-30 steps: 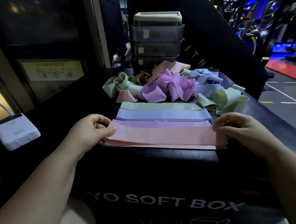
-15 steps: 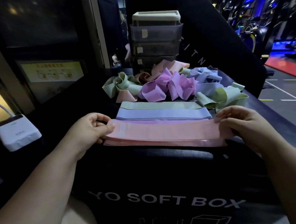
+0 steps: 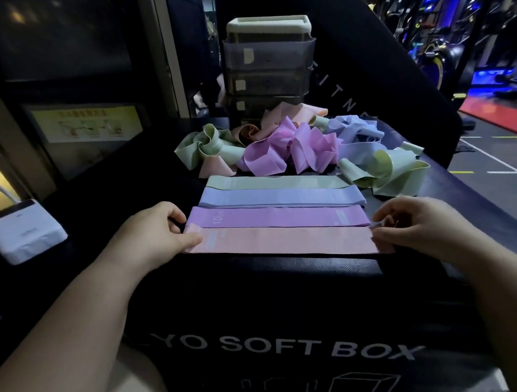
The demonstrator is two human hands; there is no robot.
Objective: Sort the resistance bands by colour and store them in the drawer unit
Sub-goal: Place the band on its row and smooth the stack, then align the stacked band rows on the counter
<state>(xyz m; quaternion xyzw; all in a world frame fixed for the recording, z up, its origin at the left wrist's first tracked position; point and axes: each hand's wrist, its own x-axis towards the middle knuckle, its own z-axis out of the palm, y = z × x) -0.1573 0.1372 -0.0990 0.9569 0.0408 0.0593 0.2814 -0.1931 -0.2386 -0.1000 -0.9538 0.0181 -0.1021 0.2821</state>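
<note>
Four flat bands in a row on the black box (image 3: 257,315), both hands at the nearest one.

We find the pink band (image 3: 283,241) nearest, then the purple band (image 3: 279,217), blue band (image 3: 281,198) and green band (image 3: 274,181), each partly overlapped by its neighbour. The left hand (image 3: 160,234) holds the pink band's left end under its thumb, fingers curled. The right hand (image 3: 417,226) meets the right end; we cannot tell whether it pinches or merely touches. Farther off lies a tangled pile of loose bands (image 3: 293,146), hiding the foot of the drawer unit (image 3: 270,72). Its drawer contents are too dim to read.
</note>
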